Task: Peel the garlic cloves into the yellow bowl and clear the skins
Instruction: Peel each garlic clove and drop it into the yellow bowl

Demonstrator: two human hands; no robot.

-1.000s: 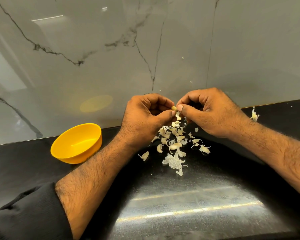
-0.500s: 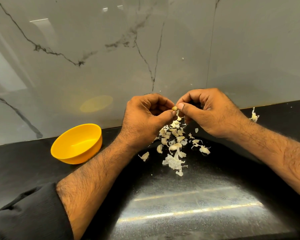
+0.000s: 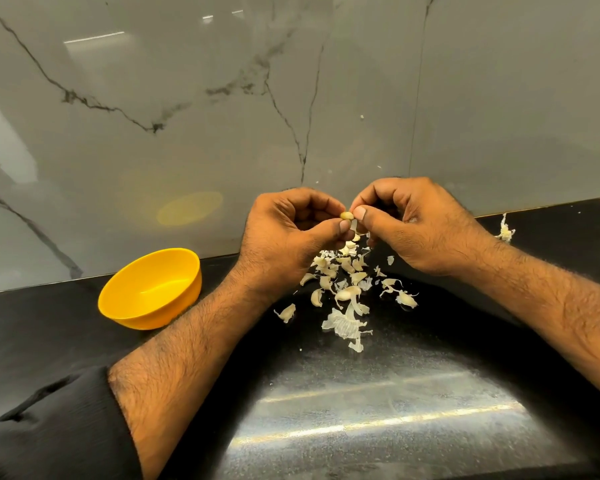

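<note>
Clove held up between both hands, bowl off to the left.
The left hand (image 3: 291, 233) and right hand (image 3: 409, 226) pinch the clove (image 3: 346, 215) with curled fingers; the left hand is nearer the bowl (image 3: 149, 289).

Left hand (image 3: 288, 233) and right hand (image 3: 409, 226) meet thumb to thumb, fingers (image 3: 326, 202) curled, forearms converging
</note>
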